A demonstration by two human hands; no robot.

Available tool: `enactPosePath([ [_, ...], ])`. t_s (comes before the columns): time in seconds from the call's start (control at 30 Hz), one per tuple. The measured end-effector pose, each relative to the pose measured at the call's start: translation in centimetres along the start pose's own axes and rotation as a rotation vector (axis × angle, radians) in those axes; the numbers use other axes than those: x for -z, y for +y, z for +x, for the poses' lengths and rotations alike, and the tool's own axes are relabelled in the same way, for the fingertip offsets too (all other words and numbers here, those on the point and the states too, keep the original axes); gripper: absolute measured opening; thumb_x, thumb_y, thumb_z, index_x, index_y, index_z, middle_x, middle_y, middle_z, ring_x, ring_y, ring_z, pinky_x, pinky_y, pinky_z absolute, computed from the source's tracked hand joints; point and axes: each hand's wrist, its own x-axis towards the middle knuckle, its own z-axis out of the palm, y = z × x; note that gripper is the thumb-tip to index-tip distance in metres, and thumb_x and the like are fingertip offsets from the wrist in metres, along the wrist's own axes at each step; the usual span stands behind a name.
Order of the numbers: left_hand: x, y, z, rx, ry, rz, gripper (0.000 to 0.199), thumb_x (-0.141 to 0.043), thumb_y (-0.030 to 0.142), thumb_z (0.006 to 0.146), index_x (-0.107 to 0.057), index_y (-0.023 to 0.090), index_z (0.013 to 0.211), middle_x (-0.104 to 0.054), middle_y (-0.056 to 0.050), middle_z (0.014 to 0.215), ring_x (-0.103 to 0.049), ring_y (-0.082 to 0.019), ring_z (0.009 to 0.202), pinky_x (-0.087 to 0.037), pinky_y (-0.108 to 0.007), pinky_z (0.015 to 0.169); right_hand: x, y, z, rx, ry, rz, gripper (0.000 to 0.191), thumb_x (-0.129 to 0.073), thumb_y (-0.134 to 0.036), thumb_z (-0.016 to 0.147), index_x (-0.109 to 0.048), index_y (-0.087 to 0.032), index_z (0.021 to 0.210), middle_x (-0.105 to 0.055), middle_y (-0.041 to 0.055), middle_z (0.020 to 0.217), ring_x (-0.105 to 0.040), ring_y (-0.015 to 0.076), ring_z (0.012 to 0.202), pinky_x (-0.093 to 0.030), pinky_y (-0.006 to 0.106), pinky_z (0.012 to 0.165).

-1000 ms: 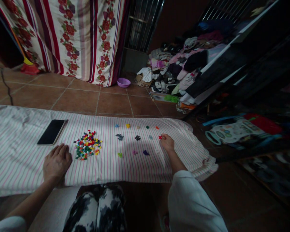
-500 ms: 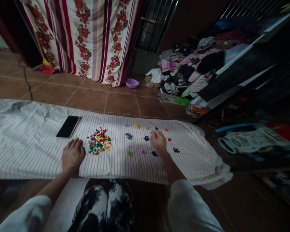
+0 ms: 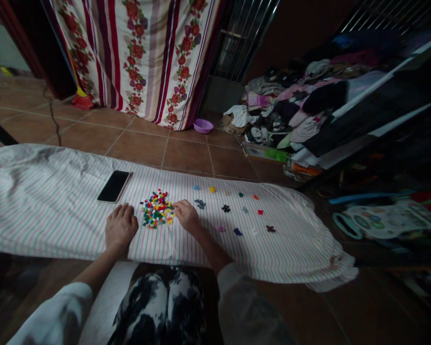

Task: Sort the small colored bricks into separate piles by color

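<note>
A heap of tiny mixed-colour plastic pieces (image 3: 155, 207) lies on the striped cloth (image 3: 75, 191). At its right edge my right hand (image 3: 187, 215) has thumb and forefinger pinched together; what is between them is too small to make out. My left hand (image 3: 121, 225) rests flat on the cloth, left of the heap, holding nothing. Right of the heap sit small single-colour groups, among them yellow pieces (image 3: 212, 189), grey pieces (image 3: 200, 204), black pieces (image 3: 226, 208), red pieces (image 3: 260, 212) and brown pieces (image 3: 270, 229). My right forearm hides part of the cloth.
A phone (image 3: 114, 186) lies on the cloth beyond my left hand. Past the far edge, a purple basin (image 3: 203, 126) stands on the tiled floor by a flowered curtain (image 3: 151, 67). Piled clothes (image 3: 290, 105) fill the back right.
My right hand has moved left, from among the sorted groups to the edge of the mixed heap. My left hand stays flat on the cloth. The view has shifted slightly.
</note>
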Motion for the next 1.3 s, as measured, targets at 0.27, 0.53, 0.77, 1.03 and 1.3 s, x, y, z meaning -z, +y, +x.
enactPosePath([
  [0.27, -0.3, -0.2, -0.1, -0.020, 0.027, -0.019, 0.038, -0.040, 0.024, 0.088, -0.062, 0.013, 0.117, -0.060, -0.015, 0.132, -0.049, -0.030, 0.127, -0.039, -0.044, 0.099, -2.3, -1.5, 1.1, -0.084, -0.072, -0.068, 0.033, -0.053, -0.009, 0.085, -0.069, -0.025, 0.108, -0.061, 0.0031, 0.102, -0.059, 0.0159, 0.091, -0.048, 0.028, 0.087],
  [0.53, -0.5, -0.3, -0.1, 0.001, 0.031, -0.052, 0.038, -0.044, 0.023, 0.086, -0.062, 0.016, 0.118, -0.060, -0.013, 0.133, -0.048, -0.029, 0.128, -0.039, -0.045, 0.100, -2.7, -2.3, 1.8, -0.130, -0.113, -0.180, 0.024, -0.056, -0.016, 0.087, -0.070, -0.029, 0.102, -0.060, 0.0019, 0.095, -0.059, 0.0159, 0.085, -0.048, 0.024, 0.076],
  [0.77, -0.5, -0.3, -0.1, -0.012, 0.021, -0.036, 0.039, -0.040, 0.024, 0.088, -0.062, 0.013, 0.118, -0.060, -0.015, 0.133, -0.048, -0.031, 0.128, -0.039, -0.046, 0.100, -2.7, -2.2, 1.8, -0.134, -0.094, -0.174, 0.019, -0.057, -0.015, 0.086, -0.068, -0.026, 0.096, -0.060, 0.0016, 0.096, -0.059, 0.0159, 0.086, -0.047, 0.025, 0.078],
  [1.03, -0.5, -0.3, -0.1, -0.016, 0.058, -0.013, 0.036, -0.041, 0.024, 0.087, -0.062, 0.016, 0.114, -0.062, -0.013, 0.130, -0.051, -0.028, 0.126, -0.039, -0.043, 0.098, -3.0, -1.7, 1.2, -0.097, -0.007, -0.037, 0.014, -0.054, -0.012, 0.083, -0.060, -0.023, 0.091, -0.060, 0.0018, 0.094, -0.057, 0.0154, 0.084, -0.047, 0.027, 0.081],
  [1.3, 0.1, 0.0, -0.2, -0.011, 0.020, -0.018, 0.039, -0.039, 0.026, 0.087, -0.061, 0.014, 0.117, -0.060, -0.015, 0.131, -0.049, -0.030, 0.128, -0.040, -0.045, 0.099, -2.9, -1.6, 0.9, -0.090, 0.022, -0.004, 0.019, -0.049, -0.008, 0.078, -0.053, -0.023, 0.089, -0.060, 0.0019, 0.092, -0.058, 0.0166, 0.087, -0.047, 0.028, 0.082],
])
